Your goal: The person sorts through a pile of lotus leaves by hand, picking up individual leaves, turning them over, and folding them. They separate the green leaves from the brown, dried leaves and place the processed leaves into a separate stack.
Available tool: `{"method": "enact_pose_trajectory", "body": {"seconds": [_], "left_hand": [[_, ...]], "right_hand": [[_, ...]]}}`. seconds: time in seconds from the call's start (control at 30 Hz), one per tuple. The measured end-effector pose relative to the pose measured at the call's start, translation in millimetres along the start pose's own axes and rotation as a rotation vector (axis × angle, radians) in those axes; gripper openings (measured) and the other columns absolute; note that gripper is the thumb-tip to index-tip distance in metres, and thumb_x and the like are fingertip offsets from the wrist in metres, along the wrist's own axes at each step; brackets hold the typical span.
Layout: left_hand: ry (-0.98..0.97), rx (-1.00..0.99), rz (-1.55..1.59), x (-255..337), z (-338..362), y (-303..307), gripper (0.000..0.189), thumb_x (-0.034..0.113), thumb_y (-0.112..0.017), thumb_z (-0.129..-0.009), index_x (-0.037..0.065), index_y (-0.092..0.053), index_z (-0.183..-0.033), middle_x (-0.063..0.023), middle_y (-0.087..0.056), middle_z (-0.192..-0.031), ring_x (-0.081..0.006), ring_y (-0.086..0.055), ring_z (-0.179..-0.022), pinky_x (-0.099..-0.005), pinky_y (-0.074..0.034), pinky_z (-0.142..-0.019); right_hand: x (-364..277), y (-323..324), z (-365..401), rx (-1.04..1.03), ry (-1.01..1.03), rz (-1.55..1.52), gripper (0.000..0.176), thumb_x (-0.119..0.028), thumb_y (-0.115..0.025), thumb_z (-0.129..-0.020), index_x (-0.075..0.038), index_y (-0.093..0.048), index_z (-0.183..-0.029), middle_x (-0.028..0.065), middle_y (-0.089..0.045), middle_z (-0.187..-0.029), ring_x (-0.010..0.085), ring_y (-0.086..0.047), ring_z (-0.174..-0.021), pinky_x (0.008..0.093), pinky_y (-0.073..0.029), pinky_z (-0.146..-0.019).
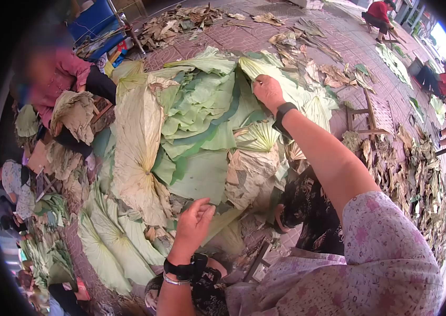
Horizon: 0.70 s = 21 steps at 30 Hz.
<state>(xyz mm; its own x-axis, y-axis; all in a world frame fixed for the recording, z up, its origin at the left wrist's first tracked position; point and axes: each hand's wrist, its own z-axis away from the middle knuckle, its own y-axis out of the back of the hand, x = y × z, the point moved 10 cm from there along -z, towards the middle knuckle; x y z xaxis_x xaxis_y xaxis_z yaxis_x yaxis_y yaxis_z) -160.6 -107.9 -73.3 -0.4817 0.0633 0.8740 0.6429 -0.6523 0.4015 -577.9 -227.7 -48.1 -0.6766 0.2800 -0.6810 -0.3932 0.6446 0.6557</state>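
Large green lotus leaves (202,105) lie in a layered stack in front of me. At the stack's far right edge, my right hand (269,92) is closed on a pale green lotus leaf (286,84); its fingertips are partly hidden. My left hand (194,224) hovers at the near edge of the stack, fingers loosely bent and apart, with nothing visible in it. Just beyond those fingers is a flat green leaf piece (199,176). To the left stands out a big dry, yellowish leaf (136,142), and a browned leaf (252,176) lies to the right.
A person in a pink top (65,79) sits at the left with a dry leaf (74,116). Brown leaf scraps (413,195) cover the ground at right, near a low woven stool (378,113). A blue chair (94,26) stands far left. Other people sit farther off.
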Motion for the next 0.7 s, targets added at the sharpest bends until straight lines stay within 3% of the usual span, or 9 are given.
{"method": "enact_pose_trajectory", "body": {"seconds": [0.03, 0.2, 0.3, 0.33, 0.43, 0.47, 0.57, 0.6, 0.7], "left_hand": [[0.017, 0.003, 0.063, -2, -2, 0, 0.043, 0.023, -0.063, -0.097, -0.001, -0.054, -0.132, -0.016, -0.067, -0.112, -0.0213, -0.067, -0.099, -0.0304, -0.052, -0.087], [0.085, 0.08, 0.489, 18, -13, 13, 0.079, 0.062, -0.039, -0.099, -0.007, -0.045, -0.138, -0.0214, -0.057, -0.129, -0.0275, -0.054, -0.122, -0.0409, -0.042, -0.104], [0.172, -0.008, 0.774, 6, -24, 4, 0.086, 0.066, -0.04, -0.097, -0.007, -0.04, -0.142, -0.0195, -0.055, -0.13, -0.0276, -0.052, -0.123, -0.0396, -0.041, -0.105], [0.204, -0.037, 0.883, 10, -24, -1, 0.083, 0.06, -0.051, -0.096, -0.007, -0.036, -0.143, -0.0157, -0.052, -0.134, -0.0246, -0.05, -0.124, -0.0382, -0.041, -0.104], [0.204, -0.072, 0.589, 5, -20, -11, 0.074, 0.043, -0.063, -0.095, -0.007, -0.038, -0.142, -0.0143, -0.049, -0.137, -0.0207, -0.047, -0.127, -0.0379, -0.04, -0.104], [0.224, -0.057, 0.639, -6, -19, -18, 0.059, 0.02, -0.069, -0.091, -0.006, -0.043, -0.138, -0.0129, -0.055, -0.131, -0.0188, -0.053, -0.121, -0.0346, -0.044, -0.101], [0.211, -0.154, 0.716, -32, -25, -38, 0.041, 0.003, -0.059, -0.091, -0.004, -0.053, -0.13, -0.0081, -0.066, -0.111, -0.0143, -0.063, -0.096, -0.0263, -0.05, -0.083], [0.254, -0.089, 0.664, -34, -22, -35, 0.038, -0.003, -0.055, -0.09, -0.005, -0.055, -0.128, -0.0078, -0.068, -0.108, -0.0116, -0.064, -0.086, -0.0246, -0.052, -0.074], [0.125, -0.037, 0.505, -2, -20, -27, 0.039, -0.001, -0.056, -0.091, -0.004, -0.056, -0.129, -0.0085, -0.067, -0.115, -0.013, -0.065, -0.094, -0.0282, -0.052, -0.086]], "right_hand": [[-26, 0, 16, -0.06, 0.029, -0.046, 0.024, -0.02, -0.057, -0.083, -0.003, -0.072, -0.091, 0.0247, -0.069, -0.091, 0.0414, -0.066, -0.088, 0.0449, -0.053, -0.08], [-160, 12, 148, -0.3, 0.487, -0.26, 0.012, -0.01, -0.059, -0.08, 0.001, -0.062, -0.083, 0.0198, -0.063, -0.088, 0.0404, -0.063, -0.084, 0.0458, -0.052, -0.074], [-201, 28, 240, -0.553, 0.63, -0.384, 0.009, -0.009, -0.061, -0.079, -0.001, -0.056, -0.08, 0.017, -0.059, -0.084, 0.0382, -0.061, -0.085, 0.046, -0.051, -0.074], [-206, 27, 268, -0.64, 0.677, -0.411, 0.01, -0.009, -0.061, -0.079, -0.001, -0.055, -0.079, 0.0168, -0.058, -0.083, 0.0379, -0.061, -0.085, 0.0465, -0.051, -0.073], [-209, 8, 318, -0.934, 0.805, -0.444, 0.015, -0.014, -0.063, -0.08, 0.0, -0.058, -0.081, 0.0164, -0.06, -0.083, 0.0369, -0.062, -0.083, 0.0451, -0.051, -0.072], [-206, 3, 331, -1.038, 0.845, -0.439, 0.017, -0.016, -0.064, -0.081, 0.0, -0.059, -0.083, 0.0163, -0.062, -0.082, 0.0365, -0.063, -0.082, 0.0441, -0.051, -0.072], [-184, -7, 311, -1.247, 0.594, -0.408, 0.03, -0.029, -0.069, -0.083, 0.0, -0.064, -0.09, 0.0158, -0.067, -0.083, 0.0356, -0.065, -0.079, 0.0423, -0.051, -0.07], [-167, -12, 285, -1.177, 0.404, -0.324, 0.04, -0.036, -0.071, -0.083, 0.002, -0.065, -0.094, 0.0169, -0.068, -0.081, 0.0333, -0.066, -0.078, 0.0415, -0.051, -0.068], [-108, -15, 209, -0.847, -0.01, -0.276, 0.069, -0.05, -0.076, -0.078, 0.008, -0.058, -0.109, 0.017, -0.067, -0.077, 0.026, -0.067, -0.075, 0.0389, -0.052, -0.062]]}}
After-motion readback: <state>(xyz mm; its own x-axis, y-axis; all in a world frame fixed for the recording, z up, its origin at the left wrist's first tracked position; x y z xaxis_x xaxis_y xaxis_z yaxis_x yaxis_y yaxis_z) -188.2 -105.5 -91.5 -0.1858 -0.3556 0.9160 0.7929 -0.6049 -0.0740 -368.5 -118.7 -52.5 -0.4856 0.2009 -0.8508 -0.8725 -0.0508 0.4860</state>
